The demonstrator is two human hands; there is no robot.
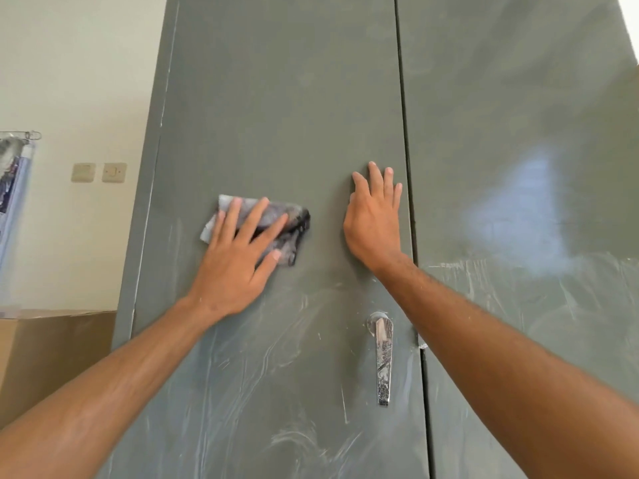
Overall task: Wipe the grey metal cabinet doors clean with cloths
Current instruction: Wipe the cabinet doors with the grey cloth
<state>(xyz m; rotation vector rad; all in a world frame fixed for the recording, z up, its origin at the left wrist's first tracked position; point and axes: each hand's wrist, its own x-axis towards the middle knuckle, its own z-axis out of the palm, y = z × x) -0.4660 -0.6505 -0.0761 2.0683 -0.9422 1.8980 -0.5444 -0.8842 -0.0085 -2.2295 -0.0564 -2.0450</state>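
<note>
Head: left hand (238, 257) flat on cloth (273, 223); right hand (375, 219) flat near door seam (409, 202).

Two bare forearms reach up from the bottom corners of the view, with no sleeves, watches, rings or gloves showing. Fine dark hair runs along both forearms. The left hand (235, 261) and right hand (375, 219) have short, unpainted nails.

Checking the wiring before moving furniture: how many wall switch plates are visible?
2. Both sit side by side on the cream wall left of the grey cabinet: the left plate and the right plate. Others may be hidden behind the cabinet.
</note>
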